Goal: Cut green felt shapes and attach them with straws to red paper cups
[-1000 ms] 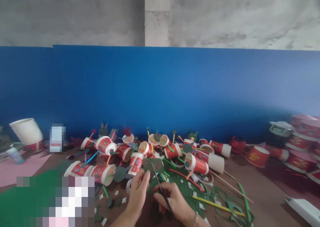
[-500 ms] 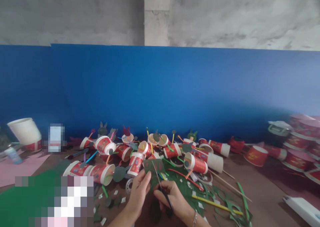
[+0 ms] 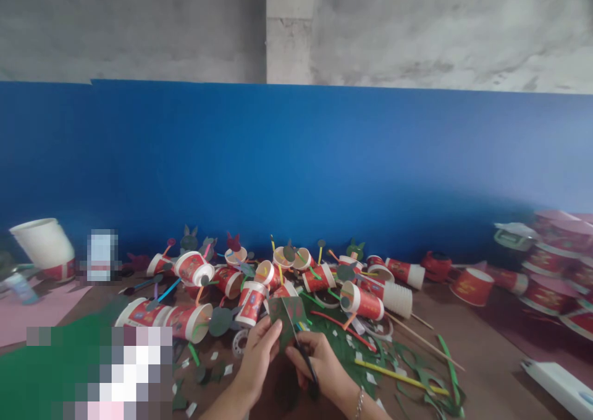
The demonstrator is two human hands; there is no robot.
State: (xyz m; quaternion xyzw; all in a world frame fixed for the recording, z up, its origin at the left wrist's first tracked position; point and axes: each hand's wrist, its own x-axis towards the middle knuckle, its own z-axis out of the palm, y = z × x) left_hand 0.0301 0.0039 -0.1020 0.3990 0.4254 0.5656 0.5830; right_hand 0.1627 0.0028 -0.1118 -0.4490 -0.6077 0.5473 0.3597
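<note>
Pinched in my left hand (image 3: 260, 353) is a small piece of dark green paper (image 3: 278, 309), held up over the table. My right hand (image 3: 319, 361) grips a pair of scissors (image 3: 303, 352) by its dark handles, and the blades reach up across the green paper. Whether the blades are parted, I cannot tell. Just beyond my hands a red and white paper cup (image 3: 252, 304) leans among other cups. Green paper offcuts (image 3: 338, 340) and small white scraps lie beside and under my right hand.
Several decorated paper cups with coloured pipe cleaners spread along the back. A tape roll (image 3: 240, 342) lies left of my hands. Wooden sticks (image 3: 435, 346) and a yellow strip (image 3: 398, 377) lie at right. Stacked red tubs (image 3: 549, 290) stand far right, a white bucket (image 3: 41, 241) far left.
The green paper has tilted slightly between my hands, and the scissors lie a little differently across it. Both hands keep nearly the same place and hold. The view has shifted slightly.
</note>
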